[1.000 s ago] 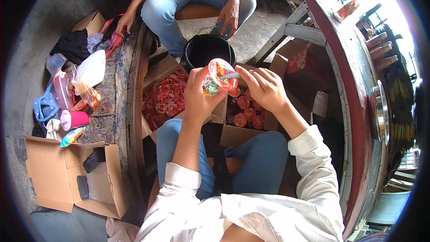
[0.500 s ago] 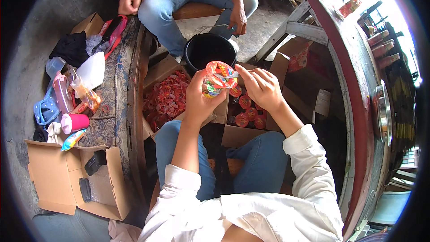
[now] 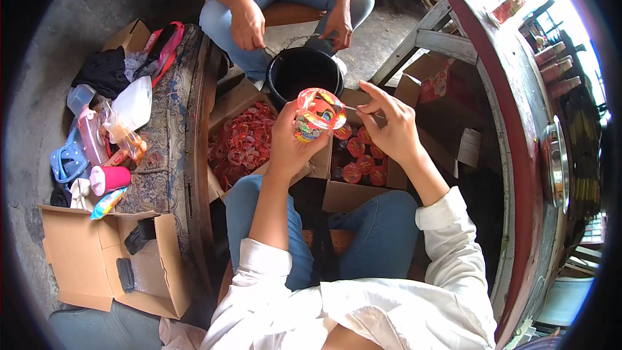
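Observation:
My left hand (image 3: 291,131) is wrapped round a printed plastic cup (image 3: 310,131), tilted toward me, with a red band around its rim. On the right, my right hand (image 3: 389,120) pinches a thin, light-coloured tool (image 3: 354,109); its tip meets the cup's rim, and its exact kind is not plain. Below the hands, a cardboard box (image 3: 343,198) holds several round pieces with red printed faces (image 3: 353,172). Left of it stands a carton full of crinkled red plastic strips (image 3: 243,139).
A black bucket (image 3: 275,84) stands just beyond the cup. Across from me sits a person whose hands (image 3: 247,26) hover over it. A patterned bench (image 3: 165,123) with bags and an open carton (image 3: 78,253) lies left; a red-edged table (image 3: 499,91) rises at right.
My right hand has drawn back slightly rightward from the cup, its fingers lifting and more of the thin tool showing. The other person's hand has moved from their knee toward the bucket.

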Demonstrator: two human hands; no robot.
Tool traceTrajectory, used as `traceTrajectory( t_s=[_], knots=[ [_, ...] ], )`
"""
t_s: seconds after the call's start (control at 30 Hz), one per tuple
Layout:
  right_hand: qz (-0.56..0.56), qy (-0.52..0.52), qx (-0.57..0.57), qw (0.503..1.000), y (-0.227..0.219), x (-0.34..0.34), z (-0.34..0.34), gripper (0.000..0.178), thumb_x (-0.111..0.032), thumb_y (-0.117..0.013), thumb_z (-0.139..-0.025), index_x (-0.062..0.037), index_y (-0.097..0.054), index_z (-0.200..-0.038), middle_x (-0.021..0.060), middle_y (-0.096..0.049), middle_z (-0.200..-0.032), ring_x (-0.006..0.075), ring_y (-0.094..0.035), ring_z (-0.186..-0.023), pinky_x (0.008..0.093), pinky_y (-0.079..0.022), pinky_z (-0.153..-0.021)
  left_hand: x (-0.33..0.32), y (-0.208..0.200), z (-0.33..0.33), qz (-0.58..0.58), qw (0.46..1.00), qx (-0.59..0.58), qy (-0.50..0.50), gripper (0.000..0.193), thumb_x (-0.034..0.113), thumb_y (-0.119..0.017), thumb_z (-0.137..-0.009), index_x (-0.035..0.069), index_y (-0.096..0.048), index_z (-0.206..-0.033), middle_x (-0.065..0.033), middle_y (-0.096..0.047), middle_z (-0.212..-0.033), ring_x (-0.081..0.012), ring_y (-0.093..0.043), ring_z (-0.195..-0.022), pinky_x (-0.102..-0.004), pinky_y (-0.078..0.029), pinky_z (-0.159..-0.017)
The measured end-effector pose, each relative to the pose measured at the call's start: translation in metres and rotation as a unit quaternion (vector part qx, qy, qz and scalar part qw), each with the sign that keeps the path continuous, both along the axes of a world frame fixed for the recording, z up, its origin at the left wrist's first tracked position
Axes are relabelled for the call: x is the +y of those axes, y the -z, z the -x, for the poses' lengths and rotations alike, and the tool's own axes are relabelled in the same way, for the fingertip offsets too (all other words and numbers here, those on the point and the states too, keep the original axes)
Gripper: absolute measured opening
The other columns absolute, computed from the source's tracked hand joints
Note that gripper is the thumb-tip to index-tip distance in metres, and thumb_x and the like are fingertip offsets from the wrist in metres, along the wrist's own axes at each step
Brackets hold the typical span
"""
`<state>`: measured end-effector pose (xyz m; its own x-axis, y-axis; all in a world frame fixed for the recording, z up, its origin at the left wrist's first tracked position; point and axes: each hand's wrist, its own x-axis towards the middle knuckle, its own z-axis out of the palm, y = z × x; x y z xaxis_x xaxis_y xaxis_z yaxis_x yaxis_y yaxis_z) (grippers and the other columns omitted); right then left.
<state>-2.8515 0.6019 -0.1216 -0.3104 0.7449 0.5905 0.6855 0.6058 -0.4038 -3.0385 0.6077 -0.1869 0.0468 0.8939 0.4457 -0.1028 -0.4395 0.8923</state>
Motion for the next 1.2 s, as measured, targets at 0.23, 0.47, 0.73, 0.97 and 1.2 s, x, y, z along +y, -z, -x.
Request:
traceTrajectory(
  t_s=[0.23, 0.47, 0.73, 0.97, 1.2],
  knots=[
    [-0.068, -0.001, -0.093, 0.993, -0.003, -0.013, 0.004, 0.037, 0.002, -0.064, -0.074, -0.0047, -0.056, -0.109, 0.0056, -0.058, -0.07, 0.0219, -0.06, -0.065, 0.0302, -0.049, -0.058, 0.001, 0.005, 0.002, 0.006, 1.0, -0.005, -0.016, 0.047, 0.006, -0.074, -0.067, 0.002, -0.052, -0.108, -0.0073, -0.06, -0.096, -0.0151, -0.06, -0.089, -0.029, -0.048, -0.078],
    [0.024, 0.057, 0.193, 0.979, 0.037, 0.011, 0.011, 0.009, 0.006, -0.065, -0.075, -0.0004, -0.058, -0.076, 0.0079, -0.061, -0.078, 0.0146, -0.062, -0.067, 0.0253, -0.048, -0.057, 0.006, 0.012, 0.006, -0.034, 0.986, 0.139, -0.084, 0.052, 0.008, -0.074, -0.063, 0.005, -0.052, -0.11, -0.0094, -0.057, -0.103, -0.0255, -0.058, -0.094, -0.0357, -0.045, -0.083],
    [0.008, 0.057, 0.168, 0.984, 0.074, 0.013, 0.013, 0.018, -0.015, -0.075, -0.07, -0.005, -0.07, -0.083, 0.0077, -0.064, -0.082, 0.0207, -0.06, -0.075, 0.0312, -0.045, -0.066, -0.002, 0.015, 0.005, -0.026, 0.917, 0.366, -0.156, 0.059, 0.018, -0.074, -0.062, 0.016, -0.052, -0.116, 0.0009, -0.056, -0.109, -0.0198, -0.049, -0.108, -0.0449, -0.026, -0.091],
    [-0.002, 0.104, 0.06, 0.993, 0.077, 0.007, 0.001, 0.023, -0.027, -0.08, -0.061, -0.0102, -0.07, -0.073, -0.001, -0.063, -0.074, 0.0175, -0.058, -0.076, 0.0333, -0.038, -0.074, -0.005, 0.017, -0.004, -0.052, 0.897, 0.427, -0.105, 0.059, 0.017, -0.073, -0.064, 0.016, -0.051, -0.119, 0.001, -0.056, -0.112, -0.017, -0.05, -0.107, -0.0442, -0.026, -0.091],
    [-0.084, 0.124, 0.018, 0.989, 0.078, 0.006, 0.002, 0.009, -0.015, -0.073, -0.066, -0.01, -0.067, -0.07, -0.0021, -0.062, -0.072, 0.0173, -0.057, -0.076, 0.0341, -0.036, -0.074, -0.009, 0.018, -0.009, -0.047, 0.895, 0.435, -0.084, 0.061, 0.02, -0.073, -0.068, 0.013, -0.047, -0.122, -0.0028, -0.056, -0.113, -0.02, -0.052, -0.105, -0.0437, -0.026, -0.091]
  ],
)
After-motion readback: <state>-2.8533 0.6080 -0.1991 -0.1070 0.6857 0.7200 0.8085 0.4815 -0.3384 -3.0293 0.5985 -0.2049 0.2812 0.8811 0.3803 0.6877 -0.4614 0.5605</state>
